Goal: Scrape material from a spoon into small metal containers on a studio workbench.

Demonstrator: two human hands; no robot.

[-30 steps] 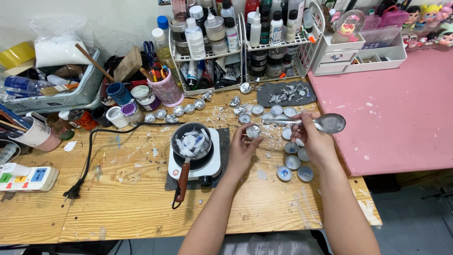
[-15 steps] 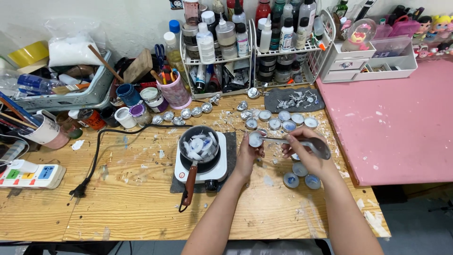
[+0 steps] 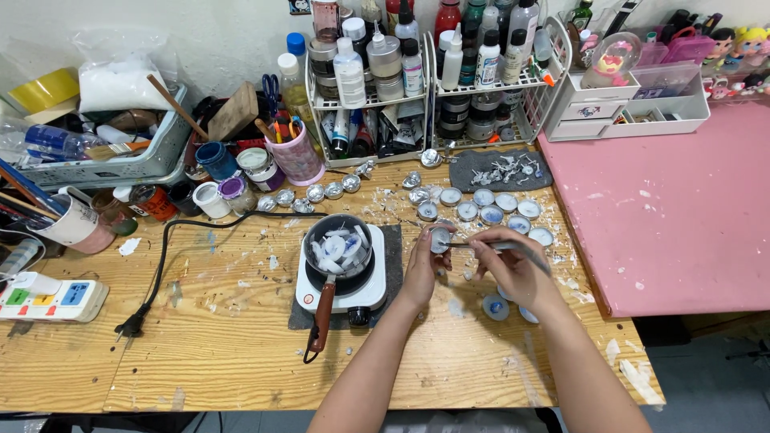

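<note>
A: Cup pos.?
B: Small tin cup (image 3: 439, 239) pinched in left hand (image 3: 423, 269), just right of the pot (image 3: 338, 246) on the hotplate (image 3: 337, 285).
A: Tool?
B: Right hand (image 3: 513, 269) is clenched on a thin metal tool (image 3: 481, 245); axis horiz., tip at cup mouth.
A: Obstructions?
B: Loose cups (image 3: 493, 306) below the hands, more cups (image 3: 481, 204) behind.
</note>
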